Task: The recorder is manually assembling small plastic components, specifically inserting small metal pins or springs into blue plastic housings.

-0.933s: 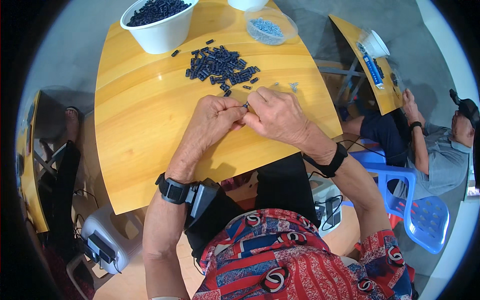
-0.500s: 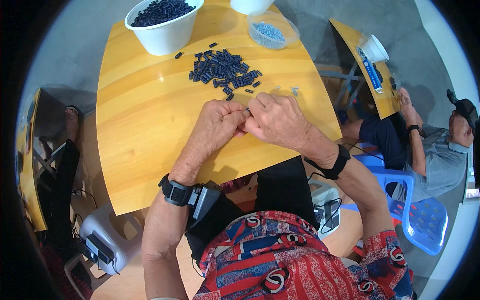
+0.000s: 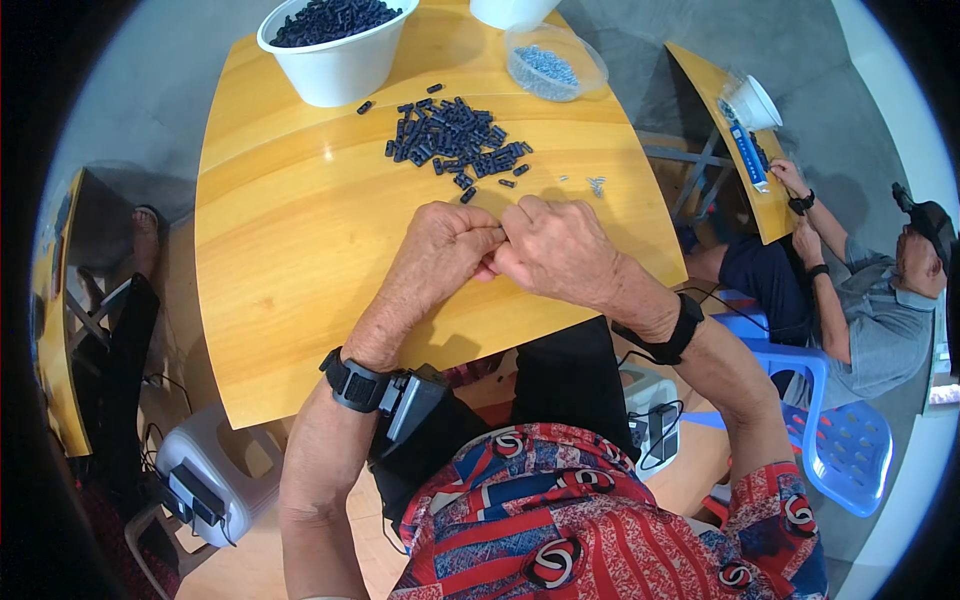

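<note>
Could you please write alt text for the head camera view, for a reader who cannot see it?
Seen from above, a person's left hand and right hand press together over a wooden table; whatever they pinch is hidden. Beyond lie a pile of small dark parts, a white bowl of them and a clear container.

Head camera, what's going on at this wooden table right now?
A person sits at a yellow wooden table with the left hand and right hand pressed together, fingers pinching something too small to make out. Just beyond lies a pile of small black parts, with a white bowl of more and a clear container of pale bits behind.
</note>
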Available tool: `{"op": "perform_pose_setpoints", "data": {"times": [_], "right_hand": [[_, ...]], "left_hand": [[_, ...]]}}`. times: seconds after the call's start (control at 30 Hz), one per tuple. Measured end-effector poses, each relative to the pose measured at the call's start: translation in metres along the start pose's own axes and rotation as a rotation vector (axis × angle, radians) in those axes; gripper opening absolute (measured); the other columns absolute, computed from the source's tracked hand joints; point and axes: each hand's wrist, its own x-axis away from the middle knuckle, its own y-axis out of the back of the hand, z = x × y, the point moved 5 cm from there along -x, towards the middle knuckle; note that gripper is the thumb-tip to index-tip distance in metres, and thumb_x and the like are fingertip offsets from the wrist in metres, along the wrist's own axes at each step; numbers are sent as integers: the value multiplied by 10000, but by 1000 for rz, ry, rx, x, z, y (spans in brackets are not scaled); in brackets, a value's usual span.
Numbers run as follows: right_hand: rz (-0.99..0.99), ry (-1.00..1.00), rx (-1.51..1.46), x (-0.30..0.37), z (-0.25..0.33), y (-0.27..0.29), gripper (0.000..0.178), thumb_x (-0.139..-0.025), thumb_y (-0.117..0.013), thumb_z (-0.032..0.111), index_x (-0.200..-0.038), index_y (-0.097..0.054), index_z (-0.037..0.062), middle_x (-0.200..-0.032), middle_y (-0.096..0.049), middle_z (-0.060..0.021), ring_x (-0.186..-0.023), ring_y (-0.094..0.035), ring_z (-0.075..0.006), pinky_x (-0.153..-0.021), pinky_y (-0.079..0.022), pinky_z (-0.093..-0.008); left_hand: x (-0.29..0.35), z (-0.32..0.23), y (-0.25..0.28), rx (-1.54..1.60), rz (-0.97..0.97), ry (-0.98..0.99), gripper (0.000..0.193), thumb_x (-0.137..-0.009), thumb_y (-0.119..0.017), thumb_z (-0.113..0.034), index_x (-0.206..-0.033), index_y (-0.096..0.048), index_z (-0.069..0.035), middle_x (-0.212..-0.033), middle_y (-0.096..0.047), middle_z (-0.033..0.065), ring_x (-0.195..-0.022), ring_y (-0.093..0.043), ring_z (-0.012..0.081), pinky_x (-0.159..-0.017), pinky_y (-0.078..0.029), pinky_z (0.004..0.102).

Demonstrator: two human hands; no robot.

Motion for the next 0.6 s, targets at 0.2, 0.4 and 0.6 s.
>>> {"op": "perform_pose_setpoints", "data": {"times": [0.2,0.4,0.6], "right_hand": [[-2,-3,3,1,3,-5,265,-727,-621,262,-621,-587,22,-619,-543,-110,-523,-598,-243,-449,-477,-357],[22,-9,-24,3,4,-8,356,-734,-662,362,-640,-599,25,-602,-547,-95,-519,-607,-239,-447,-467,-358],[-23,24,-52,0,7,-5,392,-718,-687,393,-684,-643,5,-636,-575,-96,-572,-617,-227,-460,-484,-372]], "left_hand": [[2,-2,-1,65,-19,-18,196,-860,-545,-41,-722,-642,58,-623,-605,50,-566,-574,89,-562,-498,226],[0,-1,-3,76,-9,-49,170,-829,-530,-12,-714,-632,62,-611,-590,42,-562,-556,81,-554,-483,225],[1,-5,-1,24,-29,-24,160,-807,-532,-29,-696,-601,62,-619,-577,51,-569,-540,97,-542,-455,235]]}}
